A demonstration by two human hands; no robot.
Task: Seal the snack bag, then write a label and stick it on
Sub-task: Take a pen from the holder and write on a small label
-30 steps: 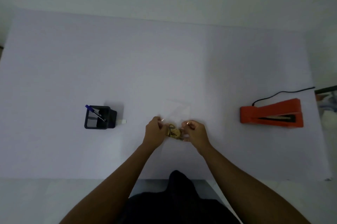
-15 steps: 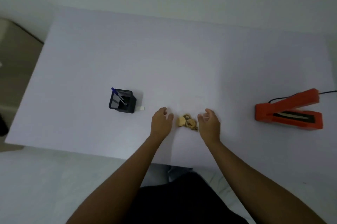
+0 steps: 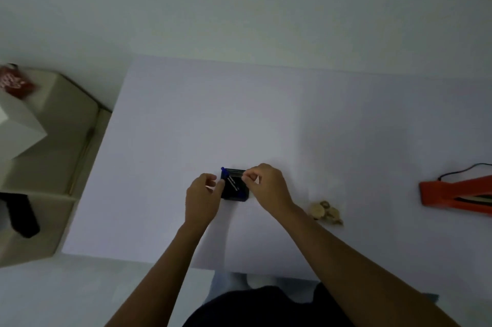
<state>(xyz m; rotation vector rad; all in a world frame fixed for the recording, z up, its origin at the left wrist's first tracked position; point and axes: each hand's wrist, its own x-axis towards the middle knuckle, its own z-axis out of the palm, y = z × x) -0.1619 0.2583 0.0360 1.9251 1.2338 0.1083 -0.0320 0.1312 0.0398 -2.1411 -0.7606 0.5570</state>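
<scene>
Your biggest risk sits at centre frame: both hands crowd the small black pen holder (image 3: pixel 235 188), and it looks light enough to tip or skate across the white table (image 3: pixel 239 119) if you pull the blue pen (image 3: pixel 229 179) out at an angle. Steady the holder first. The second risk is order — the snack bag (image 3: pixel 325 212) lies lower right of centre, well apart from your hands, and whether it is sealed cannot be told from here. The orange heat sealer (image 3: pixel 452 193) waits at the right edge with its cord trailing up, so if the bag is unsealed, labelling first would skip a step.

Your left hand (image 3: pixel 201 201) rests just left of the holder, fingers loosely curled, thumb and forefinger tips reaching toward the pen's upper end; whether they touch it I cannot tell. Your right hand (image 3: pixel 267 185) hovers over the holder's right rim with fingers curled in and thumb meeting forefinger as if pinching something small — what, if anything, is too small to make out.
</scene>
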